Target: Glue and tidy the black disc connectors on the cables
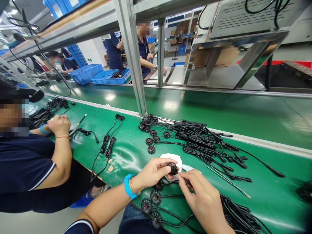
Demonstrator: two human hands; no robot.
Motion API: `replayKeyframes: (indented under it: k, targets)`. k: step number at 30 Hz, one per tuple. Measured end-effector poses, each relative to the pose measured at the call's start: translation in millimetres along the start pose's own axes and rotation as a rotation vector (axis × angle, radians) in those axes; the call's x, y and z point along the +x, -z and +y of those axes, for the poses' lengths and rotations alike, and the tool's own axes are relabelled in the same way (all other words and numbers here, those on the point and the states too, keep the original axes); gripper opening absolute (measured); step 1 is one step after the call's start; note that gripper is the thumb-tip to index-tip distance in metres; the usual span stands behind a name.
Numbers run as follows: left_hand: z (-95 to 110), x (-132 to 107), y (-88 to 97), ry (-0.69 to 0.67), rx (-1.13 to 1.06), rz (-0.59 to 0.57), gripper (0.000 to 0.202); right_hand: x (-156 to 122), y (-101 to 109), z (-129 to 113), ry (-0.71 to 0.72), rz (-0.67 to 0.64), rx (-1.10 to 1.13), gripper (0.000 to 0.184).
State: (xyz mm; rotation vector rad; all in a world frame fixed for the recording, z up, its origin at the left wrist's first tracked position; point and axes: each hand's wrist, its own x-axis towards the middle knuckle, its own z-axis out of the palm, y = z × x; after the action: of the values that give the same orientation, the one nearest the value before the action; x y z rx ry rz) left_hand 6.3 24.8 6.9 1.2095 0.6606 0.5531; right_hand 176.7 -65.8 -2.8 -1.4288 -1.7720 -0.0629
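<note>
Between the thumb and fingers of my left hand (pixel 151 174) is a small black wheel-shaped part (pixel 172 168). My right hand (pixel 204 196) is closed in a pinch on the thin black cable (pixel 185 180) just beside that part. Behind my fingers lies a white pad (pixel 179 158), partly covered, with a white tube-like piece (pixel 187 168) next to it. Below my hands, several similar wheel-ended cables (pixel 155 197) rest near the table's front edge. Their coiled lengths (pixel 237 211) run to the right under my right forearm.
A heap of bundled black cables (pixel 195 133) lies along the back of the green table (pixel 126 169). Thin rods (pixel 226 180) lie to the right. A metal post (pixel 130 58) rises behind the heap. At left, a co-worker's hands (pixel 59 125) are near two more cables (pixel 107 144).
</note>
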Motion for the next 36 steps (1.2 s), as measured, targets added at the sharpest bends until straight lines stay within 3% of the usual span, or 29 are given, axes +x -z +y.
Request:
replayKeyframes:
  k: [12, 18, 23, 32, 36]
  targets:
    - [0.2, 0.6, -6.7, 0.063, -0.056, 0.103, 0.046, -0.1, 1.5, -2.1, 0.046, 0.007, -0.087, 0.013]
    - [2.9, -1.0, -5.6, 0.043, -0.096, 0.058, 0.043, 0.1, 2.6, -4.1, 0.027, 0.024, -0.069, 0.013]
    - [4.2, -4.6, -5.5, 0.008, -0.032, 0.023, 0.037, 5.3, 4.5, -4.6, -0.021, 0.025, 0.100, 0.009]
    - [3.6, -1.3, -0.3, 0.030, 0.005, 0.003, 0.042, 6.5, 5.7, -1.3, -0.139, -0.082, 0.210, 0.016]
    - [4.7, -4.9, 5.8, 0.076, 0.054, 0.012, 0.040, 8.1, 17.8, 21.3, -0.140, -0.209, 0.232, 0.017]
